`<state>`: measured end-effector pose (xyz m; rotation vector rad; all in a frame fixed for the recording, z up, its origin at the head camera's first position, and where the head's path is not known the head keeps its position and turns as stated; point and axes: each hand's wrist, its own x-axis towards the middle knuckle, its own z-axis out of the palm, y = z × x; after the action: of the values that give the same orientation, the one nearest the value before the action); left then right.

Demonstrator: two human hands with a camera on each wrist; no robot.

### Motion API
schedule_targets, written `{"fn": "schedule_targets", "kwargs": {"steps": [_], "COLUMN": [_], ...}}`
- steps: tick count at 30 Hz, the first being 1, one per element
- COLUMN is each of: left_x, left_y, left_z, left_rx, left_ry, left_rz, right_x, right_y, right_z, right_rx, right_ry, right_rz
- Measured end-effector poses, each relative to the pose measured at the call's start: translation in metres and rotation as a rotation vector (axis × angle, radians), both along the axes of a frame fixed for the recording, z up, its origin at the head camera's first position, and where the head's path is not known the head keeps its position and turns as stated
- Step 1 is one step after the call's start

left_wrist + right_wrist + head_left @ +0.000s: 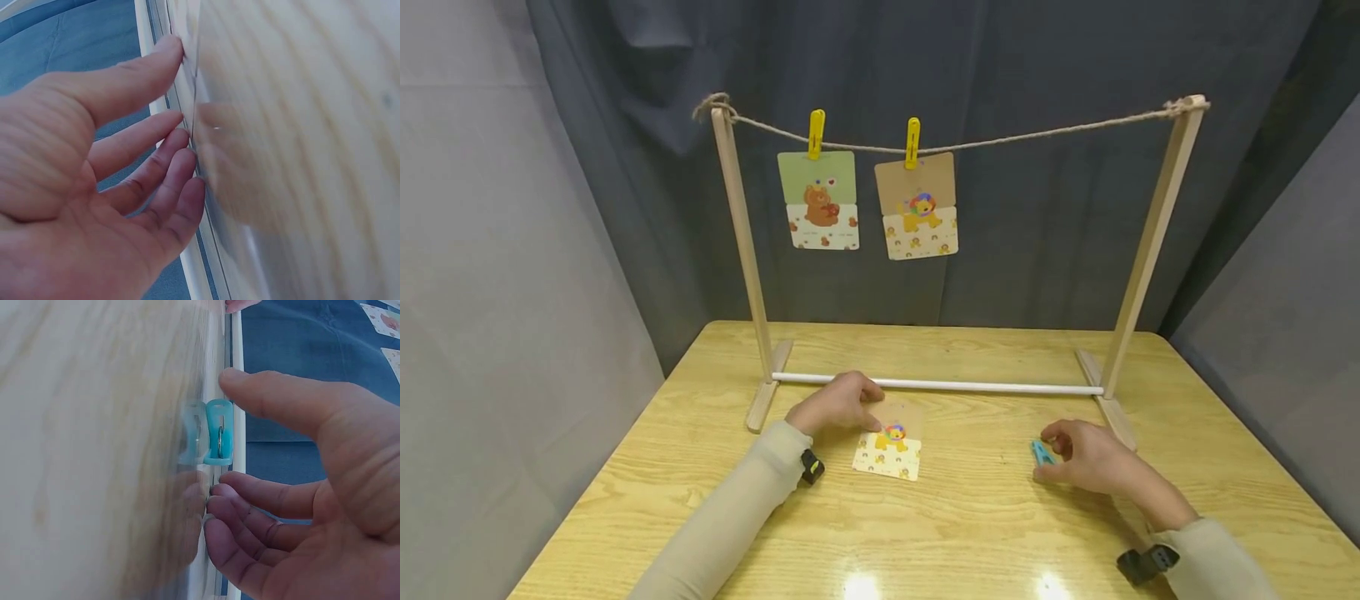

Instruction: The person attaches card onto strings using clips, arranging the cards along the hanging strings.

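Observation:
A lion card (887, 457), tan above and patterned below, lies flat on the table. My left hand (842, 404) rests at its upper left, thumb over its left side; in the left wrist view the left hand (125, 162) has its thumb and fingers spread apart at the tabletop. My right hand (1090, 457) is around a small blue clothespin (1042, 452). The right wrist view shows this clothespin (219, 432) standing on the table between the right thumb and fingers (275, 406), with a gap on both sides.
A wooden frame with a white bar (970, 386) stands on the table (940, 533). From its rope (1045, 133) hang a bear card (820, 200) and another lion card (917, 204), each under a yellow clothespin (913, 142). A dark curtain (1000, 275) is behind.

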<state>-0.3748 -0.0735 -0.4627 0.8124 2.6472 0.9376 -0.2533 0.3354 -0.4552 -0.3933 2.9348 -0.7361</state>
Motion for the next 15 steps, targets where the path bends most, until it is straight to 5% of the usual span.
{"fn": "schedule_targets", "kwargs": {"steps": [15], "left_x": [0.0017], "left_y": [0.0003], "left_z": [0.0003], "left_rx": [-0.006], "left_ry": [0.011], "left_rz": [0.004], "right_x": [-0.0007], "right_y": [0.0014], "right_z": [-0.0020], "right_rx": [-0.064], "right_ry": [-0.065], "right_rz": [-0.051]}}
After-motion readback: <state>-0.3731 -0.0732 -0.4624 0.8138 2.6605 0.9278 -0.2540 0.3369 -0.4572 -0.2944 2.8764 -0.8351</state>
